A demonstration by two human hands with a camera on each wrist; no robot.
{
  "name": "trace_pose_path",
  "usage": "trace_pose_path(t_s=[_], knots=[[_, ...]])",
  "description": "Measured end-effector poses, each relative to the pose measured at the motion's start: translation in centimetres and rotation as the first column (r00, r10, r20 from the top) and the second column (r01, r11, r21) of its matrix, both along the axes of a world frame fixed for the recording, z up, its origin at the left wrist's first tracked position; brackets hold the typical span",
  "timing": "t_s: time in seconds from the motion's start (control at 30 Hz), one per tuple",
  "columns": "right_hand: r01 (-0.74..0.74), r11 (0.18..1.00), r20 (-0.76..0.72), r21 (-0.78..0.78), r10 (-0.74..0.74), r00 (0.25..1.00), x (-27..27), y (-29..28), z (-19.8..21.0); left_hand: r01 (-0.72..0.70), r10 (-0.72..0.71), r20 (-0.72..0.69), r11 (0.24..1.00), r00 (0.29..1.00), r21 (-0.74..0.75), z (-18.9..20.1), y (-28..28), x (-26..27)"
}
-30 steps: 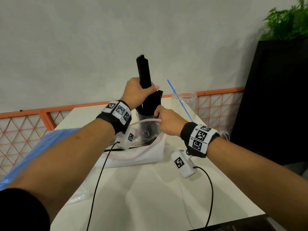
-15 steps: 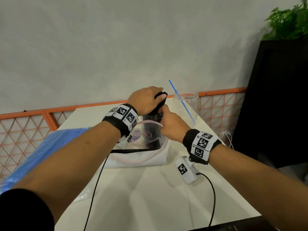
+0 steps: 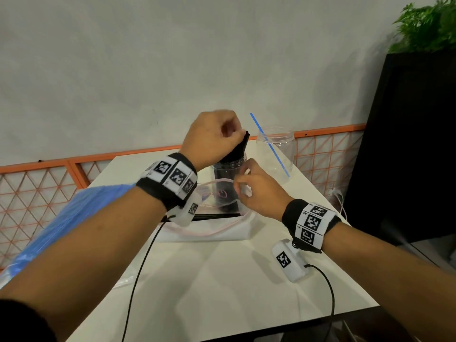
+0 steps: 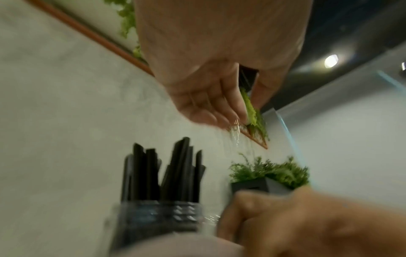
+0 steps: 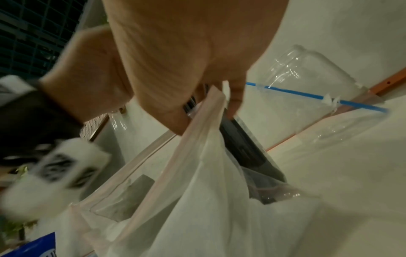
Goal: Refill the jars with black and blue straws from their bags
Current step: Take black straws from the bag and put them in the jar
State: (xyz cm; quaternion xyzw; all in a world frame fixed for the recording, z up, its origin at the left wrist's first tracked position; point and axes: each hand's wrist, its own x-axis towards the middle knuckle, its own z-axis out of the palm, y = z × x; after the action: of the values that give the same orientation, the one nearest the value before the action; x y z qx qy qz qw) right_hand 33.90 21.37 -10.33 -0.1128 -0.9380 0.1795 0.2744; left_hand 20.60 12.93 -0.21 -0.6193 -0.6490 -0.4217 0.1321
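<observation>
Standing black straws (image 3: 238, 150) under left hand (image 3: 212, 139)

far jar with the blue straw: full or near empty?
Near empty. The far jar holds one blue straw leaning across it; its clear walls show nothing else inside.

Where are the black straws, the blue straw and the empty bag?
black straws (image 4: 175, 170), left wrist view, on the upright bundle.
blue straw (image 3: 271, 146), head view, on its middle.
empty bag (image 5: 208, 217), right wrist view, on its front wall.
</observation>
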Motion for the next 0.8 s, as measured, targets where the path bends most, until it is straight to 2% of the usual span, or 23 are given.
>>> trace_pose_path(t_s=[0.03,0.07,0.1,0.13,0.17,0.2,0.27,0.33,0.4,0.53,0.8], knots=[[0.012,1.0,0.078,0.015,-0.013,0.997,0.0,0.0,-0.1,0.102,-0.082,0.148,0.986,0.986,-0.133,-0.5,-0.8,0.5],[0.04,0.999,0.173,0.023,-0.044,0.984,0.0,0.1,-0.1,0.188,-0.112,0.245,0.932,0.963,-0.31,-1.2,-1.3,0.9],[0.083,0.996,0.264,0.027,-0.087,0.961,-0.1,0.1,-0.1,0.238,-0.115,0.269,0.841,0.956,-0.486,-2.1,-1.7,1.0],[0.126,0.992,0.331,0.031,-0.129,0.935,-0.3,0.0,-0.1,0.231,-0.117,0.217,0.741,0.969,-0.63,-3.1,-2.0,0.9],[0.157,0.987,0.369,0.032,-0.158,0.916,-0.5,0.0,-0.1,0.164,-0.129,0.104,0.677,0.986,-0.717,-4.3,-1.9,0.7],[0.173,0.985,0.385,0.028,-0.17,0.907,-0.7,-0.1,-0.1,0.066,-0.133,-0.028,0.653,0.991,-0.755,-5.4,-1.7,0.6],[0.162,0.987,0.386,0.018,-0.156,0.909,-0.9,-0.5,0.1,-0.085,-0.118,-0.201,0.625,0.972,-0.776,-7.4,-1.3,0.2],[0.134,0.991,0.387,0.005,-0.125,0.914,-1.0,-0.7,0.2,-0.148,-0.102,-0.245,0.559,0.964,-0.816,-8.9,-0.9,-0.2],[0.125,0.992,0.389,-0.01,-0.111,0.915,-1.0,-0.9,0.2,-0.174,-0.086,-0.255,0.522,0.963,-0.835,-9.9,-0.8,-0.4],[0.108,0.993,0.373,-0.039,-0.086,0.924,-0.9,-0.9,0.3,-0.15,-0.107,-0.246,0.547,0.963,-0.824,-10.5,-0.7,-0.6],[0.123,0.988,0.331,-0.092,-0.086,0.94,-0.6,-0.9,0.5,-0.168,-0.1,-0.251,0.504,0.963,-0.847,-11.6,-0.3,-0.5]])
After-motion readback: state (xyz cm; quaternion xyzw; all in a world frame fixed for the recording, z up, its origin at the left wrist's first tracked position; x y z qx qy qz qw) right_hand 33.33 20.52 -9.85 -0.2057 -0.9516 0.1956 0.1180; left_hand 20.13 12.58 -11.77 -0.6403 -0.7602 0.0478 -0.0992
